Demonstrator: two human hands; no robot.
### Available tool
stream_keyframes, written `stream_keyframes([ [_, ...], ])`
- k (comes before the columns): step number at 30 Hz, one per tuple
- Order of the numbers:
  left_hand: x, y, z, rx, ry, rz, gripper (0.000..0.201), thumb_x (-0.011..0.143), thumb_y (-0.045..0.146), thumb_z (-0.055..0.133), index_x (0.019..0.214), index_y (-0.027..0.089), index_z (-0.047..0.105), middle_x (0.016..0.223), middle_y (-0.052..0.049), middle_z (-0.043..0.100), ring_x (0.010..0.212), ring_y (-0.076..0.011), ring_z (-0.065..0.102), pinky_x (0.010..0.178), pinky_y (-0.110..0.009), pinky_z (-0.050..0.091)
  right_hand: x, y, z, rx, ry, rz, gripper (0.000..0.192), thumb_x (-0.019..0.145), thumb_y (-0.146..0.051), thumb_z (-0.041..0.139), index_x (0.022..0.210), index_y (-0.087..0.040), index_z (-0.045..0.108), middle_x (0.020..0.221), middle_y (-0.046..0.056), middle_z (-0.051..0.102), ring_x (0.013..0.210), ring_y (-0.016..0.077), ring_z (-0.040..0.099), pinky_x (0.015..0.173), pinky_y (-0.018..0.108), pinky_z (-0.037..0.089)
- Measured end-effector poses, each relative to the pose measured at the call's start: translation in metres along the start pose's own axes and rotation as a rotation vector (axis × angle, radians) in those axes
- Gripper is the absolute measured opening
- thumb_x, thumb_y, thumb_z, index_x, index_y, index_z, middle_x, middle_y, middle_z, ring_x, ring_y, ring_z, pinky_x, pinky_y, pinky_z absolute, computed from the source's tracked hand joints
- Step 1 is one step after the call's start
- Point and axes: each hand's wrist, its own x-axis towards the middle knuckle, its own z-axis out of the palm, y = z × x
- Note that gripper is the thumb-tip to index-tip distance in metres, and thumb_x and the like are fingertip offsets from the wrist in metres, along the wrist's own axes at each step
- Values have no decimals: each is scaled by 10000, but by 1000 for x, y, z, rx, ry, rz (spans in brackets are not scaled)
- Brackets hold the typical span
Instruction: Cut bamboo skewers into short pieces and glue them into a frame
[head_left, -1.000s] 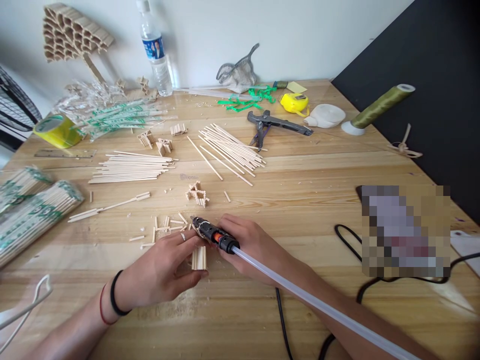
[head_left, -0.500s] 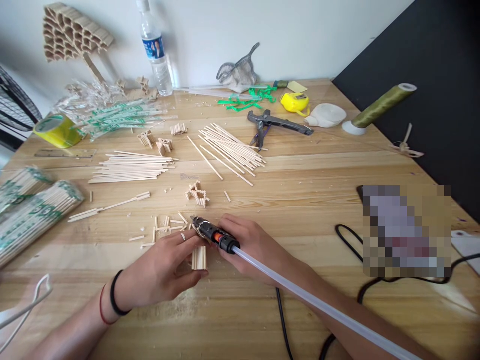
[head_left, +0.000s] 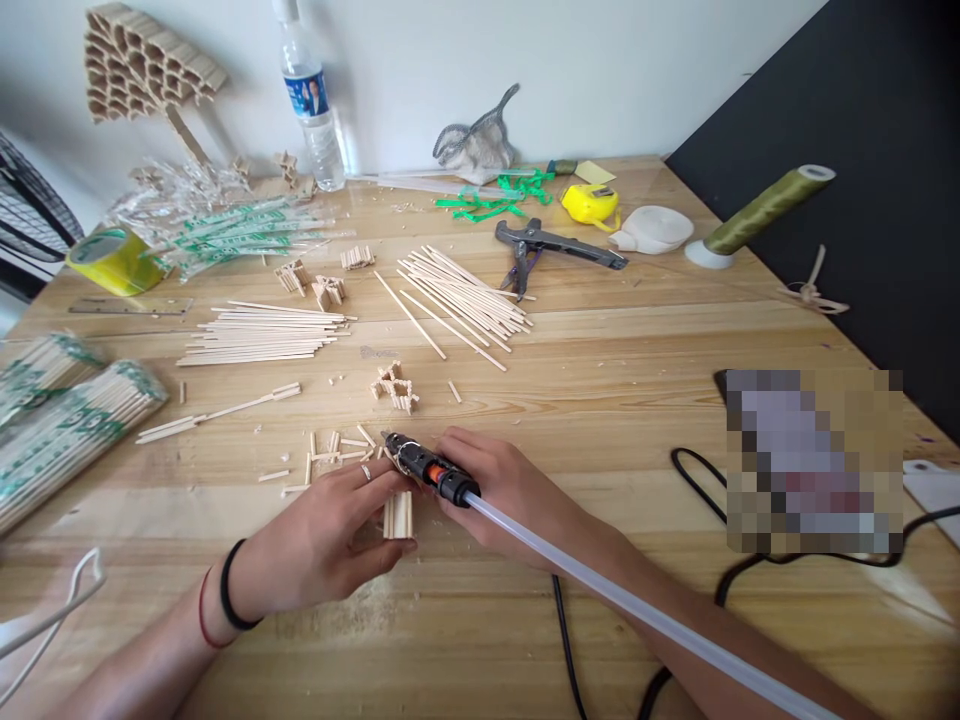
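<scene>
Near the front edge of the tabletop (head_left: 600,400), my left hand (head_left: 322,540) presses down on a small block of glued stick pieces (head_left: 398,515), thumb and fingers closed around it so it stands upright on the wood. My right hand (head_left: 510,490) is clamped on the glue gun (head_left: 424,465), whose dark nozzle points left, just above the block and close to my left fingertips. A long clear glue stick (head_left: 637,610) trails back from the gun over my right forearm.

I judge the main risk to be hot glue or the nozzle touching my left fingers, since they sit right beside the tip. The block could also tip or slide if my hold loosens, because it rests on a narrow end. The long glue stick and the black cord (head_left: 566,640) behind my wrist could snag and jerk the gun off line.

The block itself is pale wood, a short bundle of cut sticks set side by side, ends roughly level. Loose offcuts (head_left: 330,450) lie scattered just to its left.
</scene>
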Motion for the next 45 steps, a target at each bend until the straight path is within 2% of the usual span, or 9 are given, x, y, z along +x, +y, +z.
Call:
stream_keyframes([
  [9, -2, -1, 0, 18, -9, 6, 368, 982, 225, 627, 1334, 189, 529, 1324, -141, 669, 1131, -266, 680, 961, -390, 563, 0, 0, -1, -4, -7, 2, 264, 834, -6, 669, 1003, -202, 620, 958, 38, 713, 858, 201, 667, 766, 296, 506],
  [19, 0, 0, 0, 35, 18, 22, 351, 972, 206, 634, 1310, 183, 541, 1195, -108, 695, 1033, -238, 686, 903, -351, 569, -3, 4, 1, -10, -16, 27, 248, 802, -8, 669, 917, -210, 581, 897, 16, 658, 792, 192, 620, 709, 291, 461],
  [29, -1, -1, 1, 48, 18, 34, 363, 981, 228, 631, 1325, 186, 524, 1303, -146, 675, 1096, -266, 692, 918, -384, 581, -3, 4, 1, 27, -12, 11, 268, 813, -2, 666, 972, -207, 602, 951, 22, 678, 844, 192, 635, 752, 289, 465],
  [35, -2, -2, 1, 45, 12, 30, 356, 982, 228, 633, 1319, 190, 524, 1291, -139, 678, 1084, -260, 695, 905, -375, 589, -3, 4, 1, 23, -17, 28, 227, 828, -17, 671, 930, -205, 594, 916, 14, 667, 815, 184, 625, 728, 284, 461],
  [45, -1, -2, 1, 31, 17, 37, 362, 977, 221, 637, 1319, 178, 528, 1293, -140, 678, 1102, -257, 687, 931, -373, 588, -3, 3, 0, 4, -42, 50, 212, 843, -40, 667, 965, -203, 608, 913, 20, 657, 841, 200, 630, 744, 301, 473],
])
